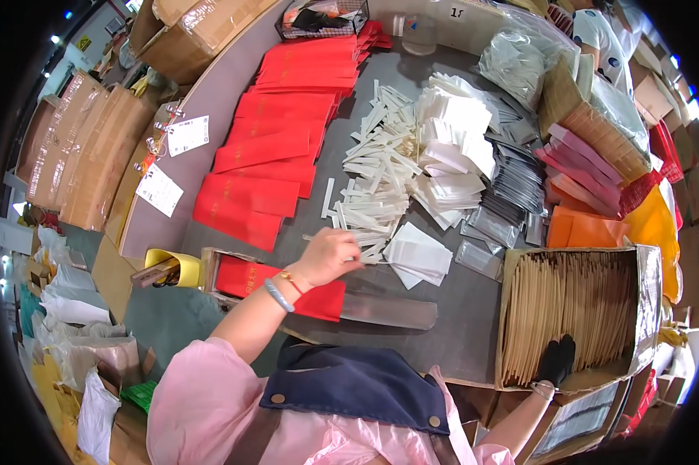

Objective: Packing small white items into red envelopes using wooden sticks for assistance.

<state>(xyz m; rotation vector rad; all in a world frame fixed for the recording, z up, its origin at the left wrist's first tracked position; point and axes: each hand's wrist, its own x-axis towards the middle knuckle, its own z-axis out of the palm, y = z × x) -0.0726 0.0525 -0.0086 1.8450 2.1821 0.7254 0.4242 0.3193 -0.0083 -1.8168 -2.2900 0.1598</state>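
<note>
My bare left hand (330, 256) is closed at the near edge of a loose pile of white paper strips (374, 205); what its fingers pinch, if anything, is too small to make out. Beneath that wrist lies a red printed sleeve (318, 301), with a clear plastic sleeve (388, 310) sticking out to its right. My right hand (557, 360), in a black glove, rests at the near edge of a carton (582, 376) packed with thin wooden sticks (566, 310). Its fingers are stretched out over the stick ends, with nothing visible in them.
Red sleeves (264, 147) lie in overlapping stacks at the left. White cards (450, 116) and small clear-and-grey packets (516, 178) cover the middle right. A yellow cup (180, 267) hangs by the left edge. Orange packets (586, 229) sit behind the carton. Another person (597, 35) is at the far right.
</note>
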